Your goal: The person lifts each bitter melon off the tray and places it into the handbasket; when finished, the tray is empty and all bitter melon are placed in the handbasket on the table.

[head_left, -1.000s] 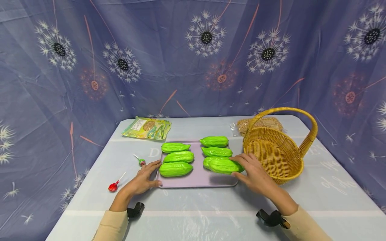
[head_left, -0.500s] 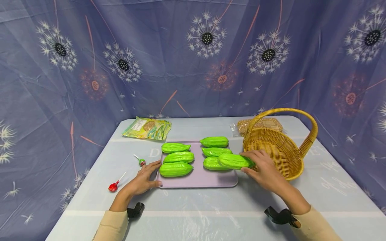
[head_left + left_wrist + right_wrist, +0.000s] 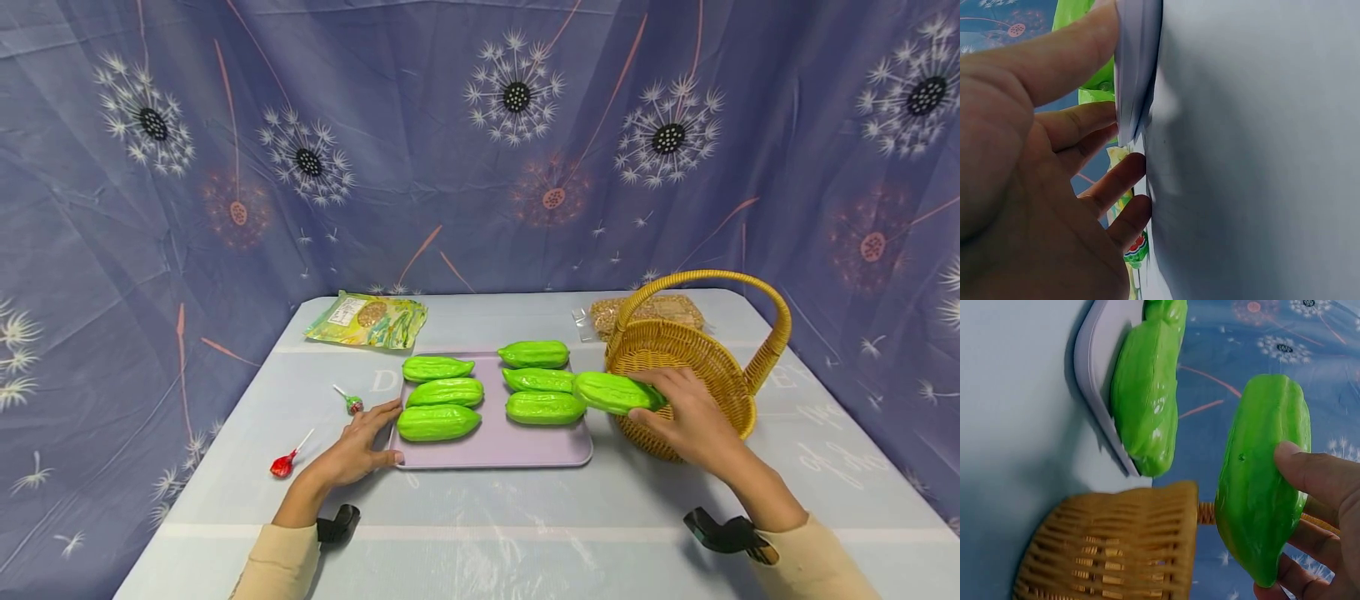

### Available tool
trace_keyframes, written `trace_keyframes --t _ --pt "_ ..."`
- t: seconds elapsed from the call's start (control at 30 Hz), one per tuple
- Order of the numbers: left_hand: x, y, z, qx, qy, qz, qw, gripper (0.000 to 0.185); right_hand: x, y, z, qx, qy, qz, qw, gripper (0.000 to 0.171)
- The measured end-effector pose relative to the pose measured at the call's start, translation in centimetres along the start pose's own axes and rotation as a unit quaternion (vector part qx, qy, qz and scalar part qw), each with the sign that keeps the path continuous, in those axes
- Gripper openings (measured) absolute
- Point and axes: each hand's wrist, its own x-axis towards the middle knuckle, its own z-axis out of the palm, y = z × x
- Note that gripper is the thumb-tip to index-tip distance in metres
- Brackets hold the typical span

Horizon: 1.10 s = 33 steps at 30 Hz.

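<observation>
Gourd, head view: green bitter gourd [image 3: 615, 392] at frame centre-right, lifted off the tray, over the near rim of the wicker basket [image 3: 705, 367].
Right hand, head view: right hand [image 3: 686, 417] grasps the gourd's right end.
Left hand, head view: left hand [image 3: 356, 446], fingers flat, rests on the lilac tray [image 3: 495, 446] at its left edge.
Tray load: six gourds, two columns.
Left wrist view: fingers [image 3: 1072, 125] straight against the tray edge [image 3: 1138, 69]; no clench.
Right wrist view: thumb and fingers [image 3: 1322, 481] pinch the gourd [image 3: 1263, 487], right of frame, above the basket [image 3: 1116, 550].

We see a staged recording set: a dandelion-print backdrop cloth [image 3: 480, 142] curtains off a plastic-covered table [image 3: 525, 517] on all sides
</observation>
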Motion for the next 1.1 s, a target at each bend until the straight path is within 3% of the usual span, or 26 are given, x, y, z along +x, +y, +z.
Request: trace_keyframes --t 0.47,1.1 --pt "-0.1 0.2 0.1 -0.023 0.0 -0.003 0.9997 0.075 -0.8 2.7 -1.4 -0.017 -0.003 0.015 1.0 0.047" --pt "-0.1 0.3 -0.1 -0.02 -0.001 -0.004 0.9998 0.074 -2.0 5.4 -2.3 -0.027 -0.067 0.06 0.996 0.045"
